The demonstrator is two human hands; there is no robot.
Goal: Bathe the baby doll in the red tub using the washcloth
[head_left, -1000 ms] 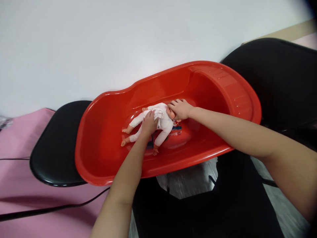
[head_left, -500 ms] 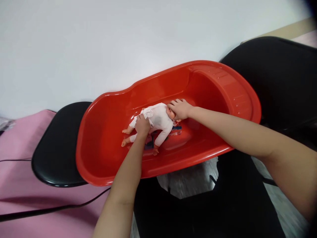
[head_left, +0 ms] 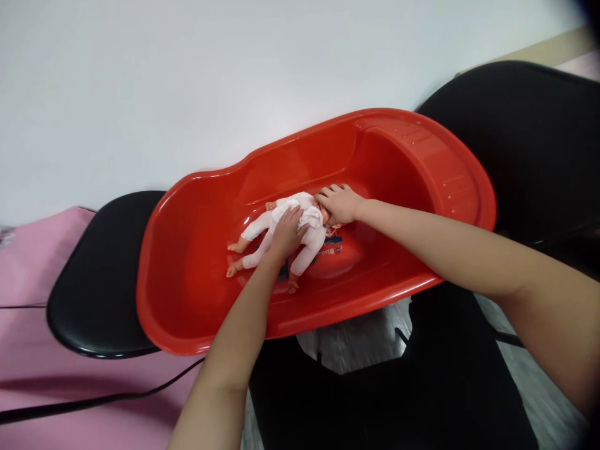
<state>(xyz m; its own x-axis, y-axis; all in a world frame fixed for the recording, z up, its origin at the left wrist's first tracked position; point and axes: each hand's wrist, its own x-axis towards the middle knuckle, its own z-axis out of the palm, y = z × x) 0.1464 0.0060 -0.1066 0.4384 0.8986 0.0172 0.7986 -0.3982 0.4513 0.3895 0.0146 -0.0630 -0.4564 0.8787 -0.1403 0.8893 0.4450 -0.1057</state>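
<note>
A baby doll (head_left: 307, 255) in a white outfit lies on its back inside a red baby bathtub (head_left: 206, 209), its feet toward the left. My right hand (head_left: 342, 204) is curled over the doll's head and covers most of the face. My left hand (head_left: 287, 232) is on the doll's chest, with a bunched white cloth (head_left: 311, 217) under and beside its fingers. How firmly those fingers grip the cloth is partly hidden, and cloth and outfit are close in colour.
The tub rests between a black chair seat (head_left: 103, 281) on the left and a black chair (head_left: 525, 150) on the right. A white wall (head_left: 210, 81) stands behind. Pink material (head_left: 60, 375) and a black cable (head_left: 140, 394) are at lower left.
My left hand has moved right with the white cloth, from the doll's belly up to its chest. My right hand stays on the doll's head.
</note>
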